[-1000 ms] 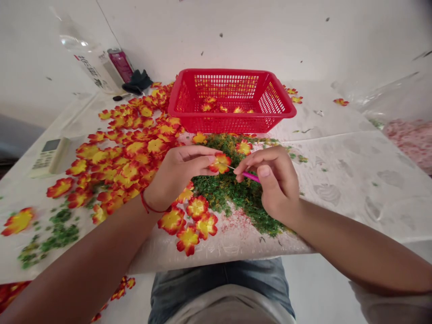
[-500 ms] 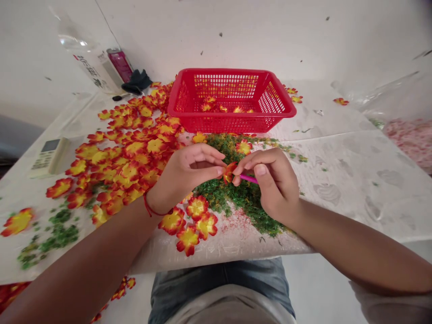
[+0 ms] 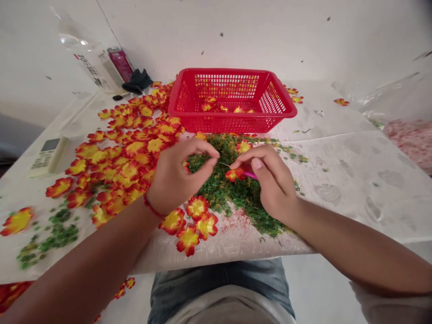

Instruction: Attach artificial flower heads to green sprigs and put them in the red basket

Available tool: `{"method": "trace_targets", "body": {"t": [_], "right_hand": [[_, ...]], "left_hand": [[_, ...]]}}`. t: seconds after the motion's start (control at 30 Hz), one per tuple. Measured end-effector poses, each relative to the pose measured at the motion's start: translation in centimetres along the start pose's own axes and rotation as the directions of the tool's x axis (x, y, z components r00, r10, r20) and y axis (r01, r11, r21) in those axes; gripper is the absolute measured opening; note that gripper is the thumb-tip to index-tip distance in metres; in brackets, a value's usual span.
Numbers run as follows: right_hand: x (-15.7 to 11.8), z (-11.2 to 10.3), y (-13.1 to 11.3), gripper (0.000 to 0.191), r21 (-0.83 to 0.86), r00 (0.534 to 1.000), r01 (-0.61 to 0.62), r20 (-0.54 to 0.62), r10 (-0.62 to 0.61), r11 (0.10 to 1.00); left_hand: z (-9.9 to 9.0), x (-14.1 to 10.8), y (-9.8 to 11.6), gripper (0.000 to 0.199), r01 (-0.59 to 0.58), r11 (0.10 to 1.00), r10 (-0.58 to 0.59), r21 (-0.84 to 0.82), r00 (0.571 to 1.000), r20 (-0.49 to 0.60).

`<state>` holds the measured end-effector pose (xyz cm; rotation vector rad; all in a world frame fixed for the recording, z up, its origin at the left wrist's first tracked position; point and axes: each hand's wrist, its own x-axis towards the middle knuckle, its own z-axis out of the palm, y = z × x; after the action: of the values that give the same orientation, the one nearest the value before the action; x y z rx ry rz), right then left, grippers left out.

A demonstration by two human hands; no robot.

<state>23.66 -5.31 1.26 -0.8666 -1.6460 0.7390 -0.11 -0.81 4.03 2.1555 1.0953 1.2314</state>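
Note:
My right hand grips a thin magenta stem between thumb and fingers. A red-and-yellow fabric flower sits on that stem just past my fingertips, and a fine wire sticks out from it to the left. My left hand hangs over the loose flowers, its fingertips pinched together close to the wire's tip. I cannot see anything between those fingers. Beneath both hands lies a mound of green artificial moss.
A red plastic basket holding several flowers stands at the back. Loose flowers cover the left of the white table. Further back are a remote control, a plastic bottle and a pink can.
The flower has left my left fingers and now sits on the stem in my right hand, lower than before. My left hand has drawn back to the left.

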Motion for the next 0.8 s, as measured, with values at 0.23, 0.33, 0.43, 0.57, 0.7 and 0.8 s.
{"method": "trace_targets", "body": {"t": [0.23,0.33,0.43,0.57,0.7,0.8], "right_hand": [[-0.1,0.3,0.5,0.02,0.066,0.998,-0.01,-0.067,0.015,0.998],[-0.2,0.3,0.5,0.021,0.043,0.997,-0.001,-0.072,0.004,0.999],[-0.1,0.3,0.4,0.02,0.045,0.997,0.005,-0.079,-0.002,0.999],[-0.1,0.2,0.2,0.017,0.063,0.997,0.048,-0.071,-0.043,0.997],[-0.1,0.2,0.0,0.016,0.067,0.994,0.101,-0.047,-0.098,0.993],[-0.1,0.3,0.0,0.015,0.059,0.992,0.122,-0.035,-0.12,0.991]], "left_hand": [[-2.2,1.4,-4.5,0.025,0.162,0.824,-0.119,0.543,0.986,-0.113],[-2.0,1.3,-5.8,0.026,0.264,0.806,-0.226,0.53,0.965,-0.137],[-1.7,1.3,-5.5,0.026,0.29,0.871,-0.266,0.397,0.957,-0.118],[-1.2,1.4,-3.3,0.023,0.306,0.951,-0.308,-0.03,0.943,-0.129],[-0.3,1.1,-0.8,0.024,0.348,0.881,-0.372,-0.321,0.928,-0.013],[0.2,0.8,0.0,0.026,0.374,0.851,-0.379,-0.37,0.923,0.061]]}}
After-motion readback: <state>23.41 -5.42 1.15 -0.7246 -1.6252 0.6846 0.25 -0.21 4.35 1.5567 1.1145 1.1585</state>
